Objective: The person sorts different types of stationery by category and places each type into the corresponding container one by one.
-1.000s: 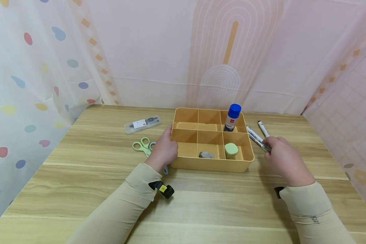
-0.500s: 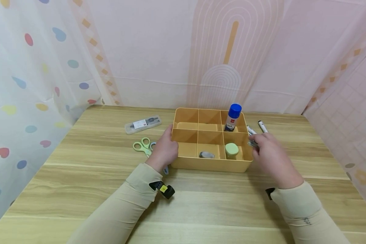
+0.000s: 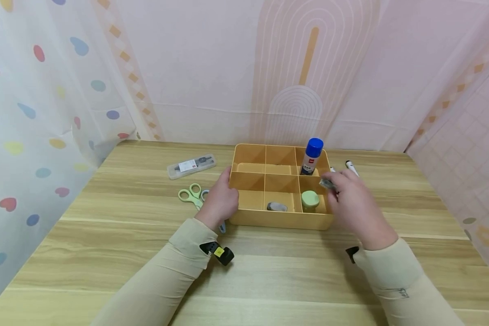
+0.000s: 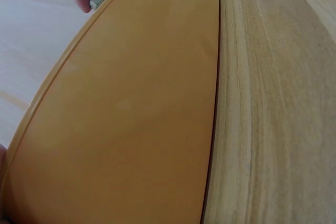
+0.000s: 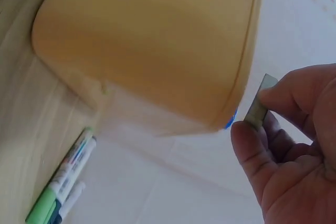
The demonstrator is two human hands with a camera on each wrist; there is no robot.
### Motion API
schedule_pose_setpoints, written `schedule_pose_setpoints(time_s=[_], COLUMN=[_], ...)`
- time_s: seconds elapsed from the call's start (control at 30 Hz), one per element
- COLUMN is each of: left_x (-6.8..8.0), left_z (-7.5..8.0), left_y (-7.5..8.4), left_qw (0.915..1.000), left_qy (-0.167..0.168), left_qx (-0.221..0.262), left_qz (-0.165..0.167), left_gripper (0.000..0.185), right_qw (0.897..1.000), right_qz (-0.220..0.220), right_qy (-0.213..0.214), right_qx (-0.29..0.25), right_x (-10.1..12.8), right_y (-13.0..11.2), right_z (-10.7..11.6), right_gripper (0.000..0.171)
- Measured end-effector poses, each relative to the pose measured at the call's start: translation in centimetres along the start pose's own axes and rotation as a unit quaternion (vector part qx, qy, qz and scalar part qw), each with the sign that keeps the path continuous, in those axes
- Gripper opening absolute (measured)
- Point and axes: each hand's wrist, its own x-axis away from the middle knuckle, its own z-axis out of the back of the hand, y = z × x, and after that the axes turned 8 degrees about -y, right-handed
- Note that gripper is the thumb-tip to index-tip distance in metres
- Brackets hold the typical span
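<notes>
My left hand (image 3: 222,201) curls round the left wall of the tray (image 3: 283,219), a smooth ochre plastic box with rounded corners, split into six square cells. It sits on the pale wood-grain counter (image 3: 106,253). My right hand (image 3: 352,203) hovers over the tray's right rim, its grip pinching a small flat grey piece (image 3: 325,183) between thumb and fingertips; the right wrist view shows it as a thin rectangular slab (image 5: 258,109) held on edge, just above the rim.

In the tray, a white cylinder with a glossy blue cap (image 3: 311,156) stands upright in the far right cell. A squat round pale-green jar (image 3: 310,201) fills the near right cell, and a small grey rounded lump (image 3: 276,207) lies in the near middle one.

Right of the tray lie slim markers (image 5: 65,182), side by side, one green-capped. To the left, green-handled scissors (image 3: 192,194) lie partly under my wrist, and a clear flat case (image 3: 190,166) lies farther off
</notes>
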Motion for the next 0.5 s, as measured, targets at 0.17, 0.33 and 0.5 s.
schedule_pose_setpoints(time_s=[0.17,0.33,0.5], left_x=[-0.1,0.0,0.0], left_z=[-0.1,0.0,0.0], left_y=[0.1,0.0,0.1], left_qw=[0.9999,0.9999,0.9999], left_qy=[0.003,0.003,-0.001], left_qx=[-0.005,-0.009,-0.008], left_qz=[0.008,0.006,0.011], left_gripper=[0.076,0.076,0.076], right_qw=[0.999,0.999,0.997], right_qz=[0.030,0.045,0.065], right_qy=[-0.010,-0.017,-0.027], right_qx=[-0.009,-0.019,-0.017], right_x=[-0.7,-1.4,-2.1], right_y=[-0.9,-2.1,-2.9], right_z=[-0.8,-1.5,-2.4], right_gripper=[0.030,0.033,0.030])
